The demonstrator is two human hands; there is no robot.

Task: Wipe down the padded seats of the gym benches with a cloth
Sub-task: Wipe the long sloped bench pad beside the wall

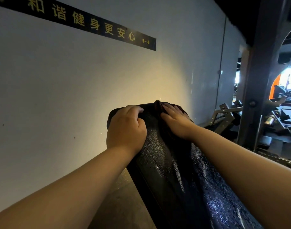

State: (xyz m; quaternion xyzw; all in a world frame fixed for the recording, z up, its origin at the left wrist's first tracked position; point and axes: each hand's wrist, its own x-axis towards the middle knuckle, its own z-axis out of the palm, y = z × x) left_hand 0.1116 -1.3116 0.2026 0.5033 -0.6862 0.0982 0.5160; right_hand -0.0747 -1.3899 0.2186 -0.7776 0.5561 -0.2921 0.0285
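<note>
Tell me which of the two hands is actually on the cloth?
The right hand: it lies flat on the dark cloth at the far end of the bench pad. The left hand grips the pad's bare edge instead.

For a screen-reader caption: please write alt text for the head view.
Two bare hands work at the far end of a black padded bench: the right hand presses a dark cloth flat, the left hand grips the pad's edge. A grey wall with a black sign stands behind.
</note>
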